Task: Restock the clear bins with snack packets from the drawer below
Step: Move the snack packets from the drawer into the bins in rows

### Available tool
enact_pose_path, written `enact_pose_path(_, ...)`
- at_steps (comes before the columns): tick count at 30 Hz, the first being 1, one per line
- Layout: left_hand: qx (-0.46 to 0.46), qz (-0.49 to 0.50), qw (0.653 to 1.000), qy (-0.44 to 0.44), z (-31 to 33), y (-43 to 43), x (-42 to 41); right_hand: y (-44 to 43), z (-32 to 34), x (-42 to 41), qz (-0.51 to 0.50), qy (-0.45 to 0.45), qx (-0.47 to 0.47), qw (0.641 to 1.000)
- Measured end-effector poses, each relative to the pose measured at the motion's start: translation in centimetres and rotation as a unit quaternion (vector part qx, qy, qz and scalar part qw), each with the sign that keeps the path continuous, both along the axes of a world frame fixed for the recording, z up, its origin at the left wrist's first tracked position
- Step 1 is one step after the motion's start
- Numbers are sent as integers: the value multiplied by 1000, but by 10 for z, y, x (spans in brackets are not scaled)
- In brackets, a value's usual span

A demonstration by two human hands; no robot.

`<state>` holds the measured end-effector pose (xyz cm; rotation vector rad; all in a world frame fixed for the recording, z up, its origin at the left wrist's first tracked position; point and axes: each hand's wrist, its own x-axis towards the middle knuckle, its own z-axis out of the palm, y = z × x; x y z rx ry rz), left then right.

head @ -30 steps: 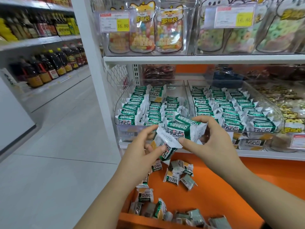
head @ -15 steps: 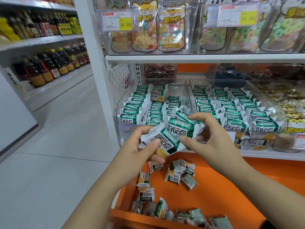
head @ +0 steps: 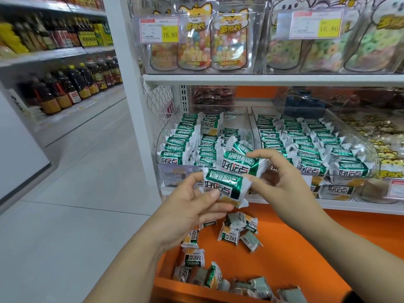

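My left hand [head: 192, 204] pinches a green-and-white snack packet [head: 225, 186] in front of the shelf. My right hand [head: 282, 184] grips a small stack of the same packets [head: 238, 162] just above and behind it; the two loads touch. Behind them the left clear bin [head: 166, 136] holds rows of these packets, and the right clear bin [head: 358, 136] is fuller. Below, the open orange drawer [head: 295, 259] holds several loose packets [head: 229, 235] scattered along its left and front.
A white shelf upright [head: 131, 106] stands left of the bins. Candy bags with price tags [head: 159, 29] fill the shelf above. Gold-wrapped sweets [head: 384, 136] lie in a bin at far right. The aisle floor [head: 65, 193] and bottle shelves [head: 65, 88] lie to the left.
My left hand has lifted its packet and turned it label-up, bringing it against the stack in my right hand. The right hand has stayed nearly in place.
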<state>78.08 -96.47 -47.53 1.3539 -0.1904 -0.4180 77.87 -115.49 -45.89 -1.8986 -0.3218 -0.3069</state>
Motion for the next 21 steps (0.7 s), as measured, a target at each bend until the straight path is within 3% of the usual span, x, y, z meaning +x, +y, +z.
enact_pose_path(8, 29, 21, 999, -22, -1, -1, 2, 0, 2, -3, 77, 18, -4, 997)
enact_pose_path(11, 21, 14, 999, -20, -1, 0, 2, 0, 3, 0, 86, 38, -76, 993)
enact_pose_path(15, -3, 21, 999, -24, -2, 0, 4, 6, 9, 9, 59, -15, -142, 988)
enact_pose_path(21, -5, 131, 990, -47, 4, 5, 23, 22, 19, 51, 39, -36, -120, 991)
